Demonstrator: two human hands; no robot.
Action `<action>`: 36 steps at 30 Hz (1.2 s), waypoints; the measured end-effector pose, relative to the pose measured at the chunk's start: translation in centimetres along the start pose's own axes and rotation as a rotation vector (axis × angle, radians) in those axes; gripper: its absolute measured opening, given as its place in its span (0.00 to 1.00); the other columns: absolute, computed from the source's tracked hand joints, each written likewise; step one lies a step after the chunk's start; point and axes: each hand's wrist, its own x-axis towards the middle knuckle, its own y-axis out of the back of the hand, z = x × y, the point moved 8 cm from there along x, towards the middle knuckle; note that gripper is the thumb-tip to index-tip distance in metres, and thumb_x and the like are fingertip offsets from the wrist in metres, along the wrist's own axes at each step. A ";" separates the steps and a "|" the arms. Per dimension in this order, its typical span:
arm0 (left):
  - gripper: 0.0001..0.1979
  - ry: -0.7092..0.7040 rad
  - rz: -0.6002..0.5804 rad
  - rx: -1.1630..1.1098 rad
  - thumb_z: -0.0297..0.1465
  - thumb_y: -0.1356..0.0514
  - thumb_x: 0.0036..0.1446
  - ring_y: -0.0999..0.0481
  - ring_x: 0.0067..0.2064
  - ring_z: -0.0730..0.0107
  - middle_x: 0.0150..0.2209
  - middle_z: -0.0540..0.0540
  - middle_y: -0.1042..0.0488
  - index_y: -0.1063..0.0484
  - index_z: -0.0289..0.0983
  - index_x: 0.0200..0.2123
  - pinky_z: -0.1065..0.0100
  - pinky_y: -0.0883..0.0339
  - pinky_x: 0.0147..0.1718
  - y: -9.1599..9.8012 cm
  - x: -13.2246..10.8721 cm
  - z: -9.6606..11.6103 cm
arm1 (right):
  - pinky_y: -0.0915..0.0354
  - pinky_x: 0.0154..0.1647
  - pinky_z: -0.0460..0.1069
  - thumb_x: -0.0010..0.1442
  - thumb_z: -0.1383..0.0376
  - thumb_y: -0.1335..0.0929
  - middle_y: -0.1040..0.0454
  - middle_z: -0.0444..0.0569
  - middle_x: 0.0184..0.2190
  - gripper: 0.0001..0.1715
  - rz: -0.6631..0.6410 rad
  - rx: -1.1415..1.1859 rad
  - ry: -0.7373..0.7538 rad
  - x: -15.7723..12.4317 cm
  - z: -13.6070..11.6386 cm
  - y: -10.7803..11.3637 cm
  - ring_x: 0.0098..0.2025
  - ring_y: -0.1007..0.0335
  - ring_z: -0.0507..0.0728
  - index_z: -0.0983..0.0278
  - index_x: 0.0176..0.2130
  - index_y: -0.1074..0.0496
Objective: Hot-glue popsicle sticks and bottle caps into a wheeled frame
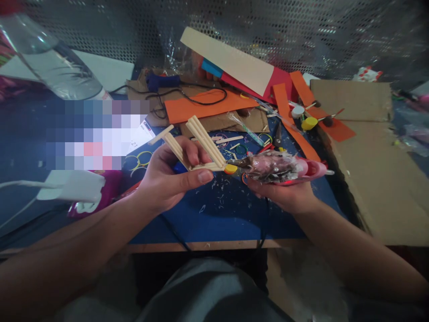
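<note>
Between the thumb and fingers of my left hand (177, 172) is a small frame of wooden craft sticks (208, 145), with two arms rising from a joined base. My right hand (288, 194) is wrapped round a pink hot glue gun (278, 167) whose front is crusted with grey and white residue. Its dark nozzle points left and meets, or nearly meets, the right lower corner of the stick frame. A clear glue stick (329, 172) pokes out of the gun's back end. Loose craft sticks (229, 139) lie on the blue tabletop (214, 223) behind the hands.
Orange paper (208, 105), cardboard (385, 179), a blue-handled tool with a black cord (164, 81) and small yellow caps (309, 123) lie behind and to the right. At left stand a water bottle (60, 67) and a white charger (73, 185). A metal mesh (134, 27) closes off the back.
</note>
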 end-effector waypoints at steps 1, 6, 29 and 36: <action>0.18 -0.002 -0.001 -0.003 0.28 0.15 0.40 0.25 0.31 0.73 0.30 0.52 0.22 0.21 0.41 0.25 0.66 0.26 0.34 0.0 0.0 0.0 | 0.20 0.53 0.57 0.62 0.63 0.21 0.15 0.48 0.39 0.04 -0.011 -0.016 0.044 0.0 -0.3 0.0 0.47 0.15 0.63 0.57 0.38 0.17; 0.17 0.002 -0.004 -0.002 0.31 0.15 0.43 0.25 0.31 0.73 0.31 0.51 0.22 0.22 0.41 0.25 0.65 0.25 0.35 0.0 -0.1 -0.1 | 0.23 0.37 0.50 0.63 0.67 0.21 0.20 0.45 0.35 0.05 0.000 -0.123 0.138 -0.3 -1.0 0.3 0.36 0.19 0.57 0.58 0.40 0.19; 0.21 0.025 0.018 0.045 0.31 0.15 0.39 0.27 0.30 0.71 0.30 0.52 0.24 0.25 0.41 0.24 0.63 0.28 0.33 0.1 0.0 -0.1 | 0.23 0.34 0.55 0.61 0.61 0.20 0.20 0.45 0.33 0.06 0.032 -0.114 0.026 -0.4 -0.3 0.5 0.33 0.22 0.59 0.55 0.38 0.18; 0.21 0.016 0.011 0.044 0.31 0.15 0.41 0.27 0.31 0.70 0.30 0.52 0.25 0.25 0.41 0.25 0.63 0.29 0.34 0.1 -0.1 -0.1 | 0.25 0.32 0.54 0.62 0.64 0.20 0.21 0.44 0.32 0.06 0.019 -0.061 0.059 -0.3 -0.4 0.3 0.32 0.22 0.59 0.55 0.36 0.20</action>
